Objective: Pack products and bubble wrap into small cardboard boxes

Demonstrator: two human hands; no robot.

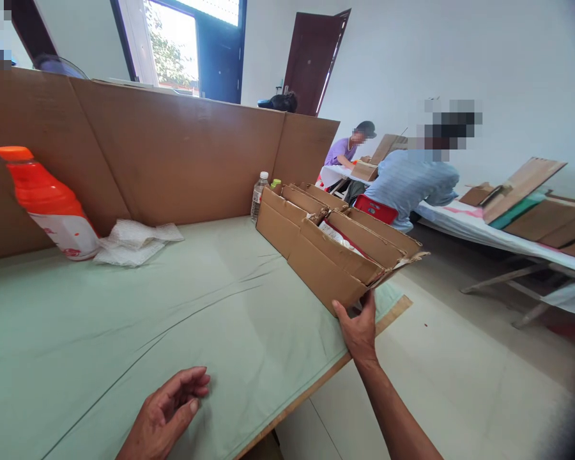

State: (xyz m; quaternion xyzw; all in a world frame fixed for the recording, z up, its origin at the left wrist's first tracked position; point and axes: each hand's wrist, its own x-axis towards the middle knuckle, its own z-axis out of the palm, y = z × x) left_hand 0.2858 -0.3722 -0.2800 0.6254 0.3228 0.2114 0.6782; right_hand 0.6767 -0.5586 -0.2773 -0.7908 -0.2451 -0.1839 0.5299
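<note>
An open cardboard box (333,271) with upright dividers lies along the right side of the green-covered table (211,306). My right hand (360,327) has its near corner, the thumb on one side and the fingers around the end, partly hidden. Something white (338,237) and a bit of red show inside one compartment; I cannot make out what they are. My left hand (170,409) is over the cloth near the front edge, palm inward, fingers loosely bent and apart from the thumb, with nothing in it.
A red bottle with an orange cap (52,204) stands at the left beside crumpled bubble wrap (137,243). A tall cardboard panel (182,153) lines the back. A clear bottle (259,197) stands behind the box. At right, people sit at another table (503,233) holding cardboard pieces.
</note>
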